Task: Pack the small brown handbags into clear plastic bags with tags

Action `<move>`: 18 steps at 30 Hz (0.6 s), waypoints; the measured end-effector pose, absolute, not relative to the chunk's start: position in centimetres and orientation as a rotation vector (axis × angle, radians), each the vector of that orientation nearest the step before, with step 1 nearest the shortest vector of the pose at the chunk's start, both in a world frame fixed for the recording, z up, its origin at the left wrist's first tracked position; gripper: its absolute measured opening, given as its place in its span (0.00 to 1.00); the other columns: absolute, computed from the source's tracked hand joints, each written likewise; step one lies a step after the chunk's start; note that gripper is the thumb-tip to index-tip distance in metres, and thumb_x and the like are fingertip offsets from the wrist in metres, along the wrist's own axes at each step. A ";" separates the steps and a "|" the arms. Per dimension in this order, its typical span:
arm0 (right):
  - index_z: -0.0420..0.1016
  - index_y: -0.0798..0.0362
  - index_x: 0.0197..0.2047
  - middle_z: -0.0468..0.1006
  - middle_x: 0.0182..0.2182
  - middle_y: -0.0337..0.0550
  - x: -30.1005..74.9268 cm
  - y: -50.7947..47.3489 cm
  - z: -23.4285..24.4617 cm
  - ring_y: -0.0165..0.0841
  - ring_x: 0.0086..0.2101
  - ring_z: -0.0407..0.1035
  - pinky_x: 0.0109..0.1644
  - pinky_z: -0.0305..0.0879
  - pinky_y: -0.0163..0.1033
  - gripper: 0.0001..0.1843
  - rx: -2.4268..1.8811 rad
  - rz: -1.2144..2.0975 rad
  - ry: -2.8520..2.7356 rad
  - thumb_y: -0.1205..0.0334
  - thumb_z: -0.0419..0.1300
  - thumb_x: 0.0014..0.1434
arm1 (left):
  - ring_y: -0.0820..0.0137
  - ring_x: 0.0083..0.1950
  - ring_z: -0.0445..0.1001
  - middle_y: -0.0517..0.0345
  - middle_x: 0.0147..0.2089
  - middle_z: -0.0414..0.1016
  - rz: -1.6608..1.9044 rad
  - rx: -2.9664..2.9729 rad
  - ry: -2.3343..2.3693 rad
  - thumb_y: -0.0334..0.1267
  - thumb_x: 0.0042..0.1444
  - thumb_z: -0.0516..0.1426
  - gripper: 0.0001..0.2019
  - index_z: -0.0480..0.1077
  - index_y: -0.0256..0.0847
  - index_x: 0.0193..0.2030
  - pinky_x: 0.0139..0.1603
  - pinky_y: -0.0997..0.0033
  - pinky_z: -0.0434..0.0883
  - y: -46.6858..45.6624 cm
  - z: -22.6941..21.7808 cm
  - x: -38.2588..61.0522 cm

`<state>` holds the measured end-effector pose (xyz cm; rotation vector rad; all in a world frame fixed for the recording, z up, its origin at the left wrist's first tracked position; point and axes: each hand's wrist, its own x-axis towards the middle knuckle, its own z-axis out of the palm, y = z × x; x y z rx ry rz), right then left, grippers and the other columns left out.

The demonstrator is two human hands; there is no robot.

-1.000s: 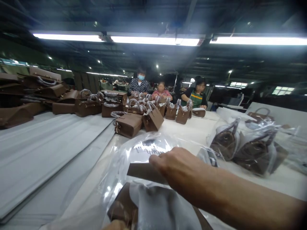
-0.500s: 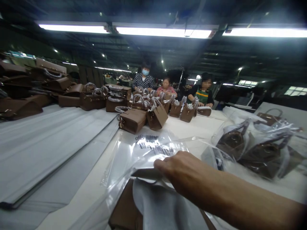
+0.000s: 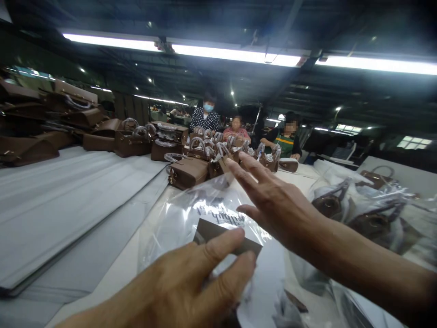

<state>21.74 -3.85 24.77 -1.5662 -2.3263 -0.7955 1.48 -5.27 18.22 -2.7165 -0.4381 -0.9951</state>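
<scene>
A clear plastic bag with dark print lies on the table in front of me. A flat grey-brown piece shows in its middle, and white wrapping lies beside it. My left hand is over the near part of the plastic bag, its fingers apart and partly covering the grey-brown piece. My right hand is open above the far right part of the plastic bag, fingers stretched forward. Beyond the fingertips stand brown handbags with wrapped handles.
Bagged handbags lie at the right. More brown handbags are piled at the left, behind stacked pale sheets. Several co-workers are across the table, one in a polka-dot top.
My left hand has come into view at the bottom. My right hand has let go of the plastic and moved up and forward with its fingers spread. The brown bag body below is now mostly hidden.
</scene>
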 end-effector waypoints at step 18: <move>0.60 0.58 0.55 0.73 0.40 0.53 24.2 -12.0 21.5 0.42 0.39 0.68 0.39 0.62 0.41 0.34 -2.034 -0.290 -2.273 0.51 0.62 0.48 | 0.78 0.26 0.64 0.64 0.27 0.66 -0.545 -2.814 -0.738 0.40 0.60 0.48 0.15 0.67 0.38 0.25 0.29 0.78 0.58 1.3 23.1 4.0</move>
